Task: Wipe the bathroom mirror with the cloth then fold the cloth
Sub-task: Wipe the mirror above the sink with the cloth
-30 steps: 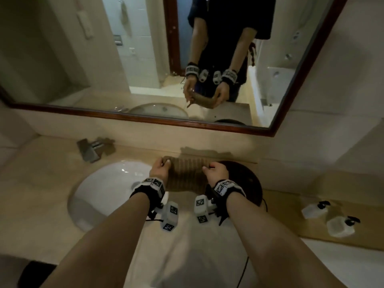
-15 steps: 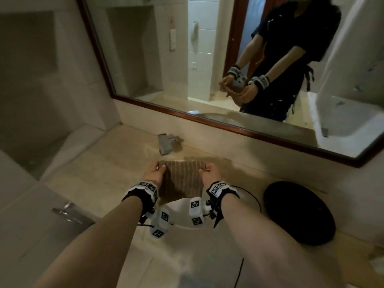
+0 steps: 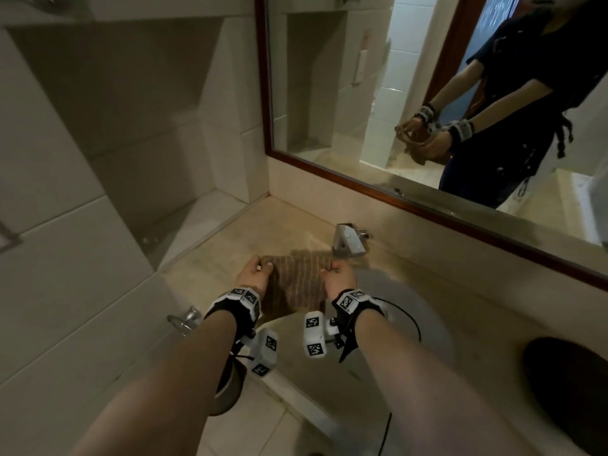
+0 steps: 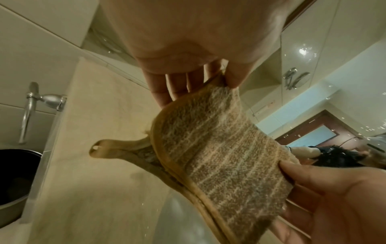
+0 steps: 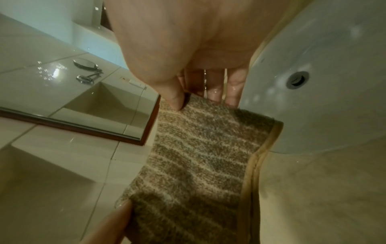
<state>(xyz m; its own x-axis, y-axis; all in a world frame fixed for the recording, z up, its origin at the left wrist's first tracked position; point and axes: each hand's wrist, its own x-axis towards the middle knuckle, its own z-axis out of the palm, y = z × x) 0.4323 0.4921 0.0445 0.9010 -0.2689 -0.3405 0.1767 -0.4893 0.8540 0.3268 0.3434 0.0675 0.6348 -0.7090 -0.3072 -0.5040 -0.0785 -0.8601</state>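
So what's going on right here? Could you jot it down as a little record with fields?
place: bathroom counter under a wood-framed mirror
cloth: brown striped cloth, already doubled over, held in the air above the counter beside the sink
left hand: left hand pinches one top corner
right hand: right hand pinches the other top corner
nearby: tap just behind the cloth; dark round object on the counter at right
stage: folding under way; cloth not yet set down
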